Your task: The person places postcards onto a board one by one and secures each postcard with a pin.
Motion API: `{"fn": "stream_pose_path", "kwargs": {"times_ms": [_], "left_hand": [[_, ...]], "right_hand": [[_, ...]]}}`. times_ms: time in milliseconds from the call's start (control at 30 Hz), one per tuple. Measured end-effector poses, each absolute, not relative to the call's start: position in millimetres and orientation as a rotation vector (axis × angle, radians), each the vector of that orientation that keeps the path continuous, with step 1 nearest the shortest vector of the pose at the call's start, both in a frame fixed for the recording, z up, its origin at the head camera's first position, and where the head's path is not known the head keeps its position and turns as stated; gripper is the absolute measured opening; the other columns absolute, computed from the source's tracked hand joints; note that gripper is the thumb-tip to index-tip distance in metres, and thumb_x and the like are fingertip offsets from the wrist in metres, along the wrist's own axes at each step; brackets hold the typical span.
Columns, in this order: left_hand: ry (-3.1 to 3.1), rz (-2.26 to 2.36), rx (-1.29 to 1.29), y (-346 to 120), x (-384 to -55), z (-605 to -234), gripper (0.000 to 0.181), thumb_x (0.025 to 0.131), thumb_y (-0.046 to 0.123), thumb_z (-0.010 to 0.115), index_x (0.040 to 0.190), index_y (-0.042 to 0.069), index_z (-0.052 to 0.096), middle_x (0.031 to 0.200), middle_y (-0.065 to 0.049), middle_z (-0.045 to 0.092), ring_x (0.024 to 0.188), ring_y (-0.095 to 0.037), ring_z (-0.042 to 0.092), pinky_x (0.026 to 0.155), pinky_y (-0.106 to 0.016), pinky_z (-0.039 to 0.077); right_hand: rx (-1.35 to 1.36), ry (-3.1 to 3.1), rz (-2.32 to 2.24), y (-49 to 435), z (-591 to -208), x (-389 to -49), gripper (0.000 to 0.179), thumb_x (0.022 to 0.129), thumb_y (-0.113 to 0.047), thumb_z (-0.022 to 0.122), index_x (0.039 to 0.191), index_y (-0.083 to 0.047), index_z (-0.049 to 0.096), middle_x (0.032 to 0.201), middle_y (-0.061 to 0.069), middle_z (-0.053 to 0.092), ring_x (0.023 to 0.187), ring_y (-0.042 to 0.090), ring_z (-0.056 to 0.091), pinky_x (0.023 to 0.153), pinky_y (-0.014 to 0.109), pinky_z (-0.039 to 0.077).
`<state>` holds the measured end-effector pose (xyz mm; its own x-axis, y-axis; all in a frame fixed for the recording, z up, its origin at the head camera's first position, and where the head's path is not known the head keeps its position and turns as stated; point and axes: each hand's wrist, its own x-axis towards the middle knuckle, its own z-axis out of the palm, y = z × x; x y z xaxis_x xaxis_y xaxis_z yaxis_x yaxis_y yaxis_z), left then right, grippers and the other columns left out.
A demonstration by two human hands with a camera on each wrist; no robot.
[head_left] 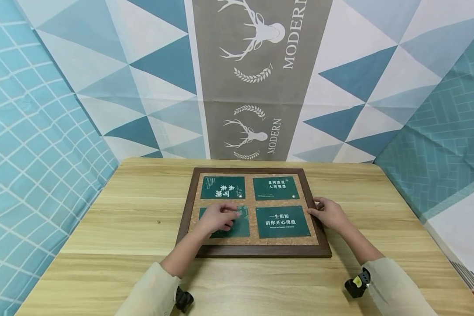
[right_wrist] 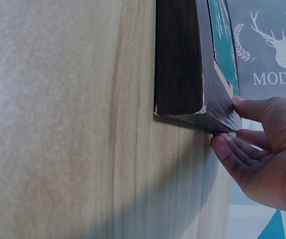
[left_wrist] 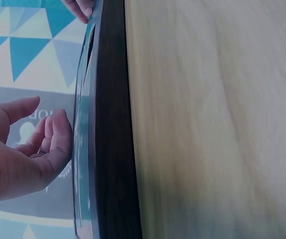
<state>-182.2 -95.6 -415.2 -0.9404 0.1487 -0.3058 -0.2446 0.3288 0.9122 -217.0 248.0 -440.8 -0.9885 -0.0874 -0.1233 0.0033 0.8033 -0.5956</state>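
A cork board with a dark brown wooden frame (head_left: 260, 251) lies flat on the table. On its cork stand green cards with white lettering: the upper left card (head_left: 217, 188), the upper right card (head_left: 276, 189), the lower right card (head_left: 283, 222) and the lower left card (head_left: 241, 227). My left hand (head_left: 218, 217) is over the lower left card and partly hides it; its fingers bend loosely, with nothing between them. At the board's right side my right hand (head_left: 331, 214) pinches the frame (right_wrist: 217, 94), thumb on top and fingers against the outer side.
The light wood-grain table (head_left: 118, 219) extends around the board. Behind it hangs a cloth with triangles and deer prints (head_left: 256, 87). Blue grid-patterned cloth (head_left: 31, 153) borders the left side. Small black devices sit at both wrists, the right one (head_left: 357, 284) with a yellow mark.
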Motion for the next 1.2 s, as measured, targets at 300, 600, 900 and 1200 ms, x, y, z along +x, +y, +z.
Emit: {"fn": "stream_pose_path", "kwargs": {"times_ms": [300,600,900,1200], "left_hand": [[2.332,1.615,-0.123,-117,-183,-413,0.031,0.089,0.019,0.063,0.114,0.002,0.06,0.095,-0.013,0.062,0.075,-0.021,0.062,0.067,-0.035,0.056],[2.426,1.602,-0.068,-144,-182,-410,0.036,0.088,0.02,0.064,0.117,-0.001,0.059,0.093,-0.012,0.06,0.078,-0.024,0.063,0.069,-0.036,0.057],[2.501,1.604,-0.039,-179,-176,-409,0.037,0.089,0.02,0.063,0.119,-0.002,0.056,0.101,-0.015,0.06,0.084,-0.024,0.059,0.07,-0.033,0.055],[2.667,1.472,-0.018,-213,-169,-409,0.035,0.089,0.02,0.063,0.116,-0.002,0.058,0.104,-0.015,0.062,0.089,-0.019,0.06,0.07,-0.029,0.054]], "right_hand": [[-0.067,2.841,-0.941,249,-440,-217,0.061,0.091,-0.029,0.061,0.136,0.007,0.041,0.109,0.025,0.06,0.089,0.029,0.062,0.063,0.033,0.052],[-0.051,2.831,-0.948,249,-440,-217,0.062,0.091,-0.03,0.061,0.136,0.007,0.041,0.109,0.024,0.06,0.088,0.028,0.062,0.063,0.033,0.053],[-0.05,2.835,-0.949,250,-440,-218,0.061,0.091,-0.029,0.061,0.136,0.007,0.042,0.107,0.023,0.061,0.085,0.026,0.062,0.061,0.031,0.052],[-0.042,2.818,-0.961,248,-440,-218,0.059,0.091,-0.028,0.061,0.136,0.006,0.042,0.104,0.022,0.061,0.08,0.022,0.061,0.058,0.03,0.05]]}}
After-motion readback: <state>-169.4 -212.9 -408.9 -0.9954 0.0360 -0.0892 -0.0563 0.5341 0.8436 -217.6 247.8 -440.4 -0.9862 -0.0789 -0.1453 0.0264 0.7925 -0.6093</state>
